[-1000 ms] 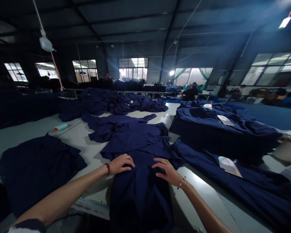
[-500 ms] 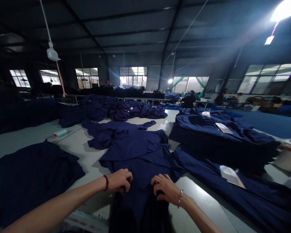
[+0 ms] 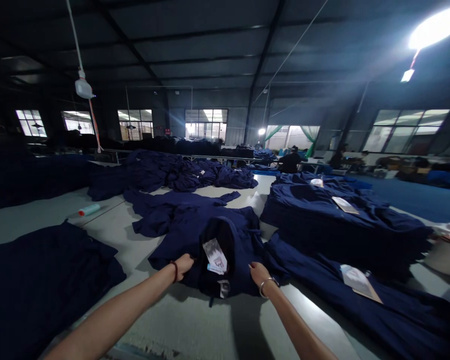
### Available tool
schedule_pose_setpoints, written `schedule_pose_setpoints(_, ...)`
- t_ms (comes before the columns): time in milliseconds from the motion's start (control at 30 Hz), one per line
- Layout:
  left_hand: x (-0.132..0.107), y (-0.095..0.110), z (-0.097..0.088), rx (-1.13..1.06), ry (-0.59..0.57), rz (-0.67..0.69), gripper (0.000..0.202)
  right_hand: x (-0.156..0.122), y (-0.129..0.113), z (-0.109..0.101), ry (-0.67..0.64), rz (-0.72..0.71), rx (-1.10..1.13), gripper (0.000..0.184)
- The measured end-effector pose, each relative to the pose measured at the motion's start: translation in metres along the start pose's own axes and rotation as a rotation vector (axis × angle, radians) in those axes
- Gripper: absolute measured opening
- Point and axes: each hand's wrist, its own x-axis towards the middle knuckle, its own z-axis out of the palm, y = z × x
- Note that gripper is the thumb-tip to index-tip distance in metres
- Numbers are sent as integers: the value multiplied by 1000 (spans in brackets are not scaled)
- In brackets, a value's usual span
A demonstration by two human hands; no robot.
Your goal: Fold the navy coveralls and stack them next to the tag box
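Observation:
A navy garment [image 3: 225, 235] lies on the grey table [image 3: 195, 325] before me, its lower part folded up over the rest so that a white hang tag [image 3: 215, 256] shows on top. My left hand [image 3: 183, 265] grips the folded garment at its left edge, fingers closed into the cloth. At the right edge my right hand [image 3: 258, 273] holds the same garment, fingers tucked into the fabric. Both arms reach forward across the bare tabletop.
A tall stack of navy garments [image 3: 341, 220] with paper tags stands to the right, another pile [image 3: 45, 280] at the left. More loose navy clothes [image 3: 187, 172] lie further back. A small teal bottle [image 3: 89, 209] rests at left. A person [image 3: 289, 161] sits in the distance.
Both hands gathered the garment's lower part, which hung over the near table edge, and swept it forward and up onto the rest. The tag now shows and the near table is bare.

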Motion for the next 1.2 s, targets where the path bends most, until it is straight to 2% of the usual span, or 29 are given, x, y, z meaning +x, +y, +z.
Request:
schedule_pose_setpoints(100, -2, -3, -2, 41, 127, 80, 27, -1, 0, -4, 54, 4, -67, 19)
schedule_pose_setpoints(167, -6, -2, -4, 162, 259, 188, 33, -7, -5, -6, 117, -48, -99, 21)
schedule_pose_setpoints(267, -9, 3, 3, 563, 479, 428, 36, -19, -21, -3, 234, -264, -222, 26)
schedule_pose_setpoints(300, -9, 5, 7, 702, 521, 509, 36, -22, -28, 0, 251, -328, -275, 26)
schedule_pose_setpoints(367, -8, 7, 17, 885, 523, 608, 45, -28, -42, 9, 218, -328, -377, 28)
schedule_pose_setpoints(467, -3, 8, 23, 973, 424, 554, 61, -32, -53, 18, 121, -127, -529, 34)
schedule_pose_setpoints(533, 0, 8, 18, 975, 398, 464, 66, -32, -53, 18, 63, -17, -592, 28)
schedule_pose_setpoints(633, 0, 7, 0, 939, 431, 408, 66, -31, -46, 10, 34, 50, -617, 22)
schedule_pose_setpoints(733, -6, 6, -18, 907, 489, 379, 62, -31, -41, -1, 35, 64, -616, 26)
schedule_pose_setpoints(800, -11, 4, -23, 926, 508, 352, 61, -32, -42, -3, 30, 61, -615, 28)
schedule_pose_setpoints(900, -18, 3, -19, 1016, 537, 404, 59, -34, -48, 1, 110, -24, -634, 29)
schedule_pose_setpoints(1000, -21, 7, -8, 1134, 570, 542, 41, -33, -53, 8, 214, -135, -659, 34)
schedule_pose_setpoints(1100, -23, 17, 0, 1206, 511, 543, 17, -28, -54, 10, 160, -85, -662, 25)
schedule_pose_setpoints(1200, -26, 25, -4, 1222, 486, 521, 16, -23, -49, 2, 116, -3, -650, 19)
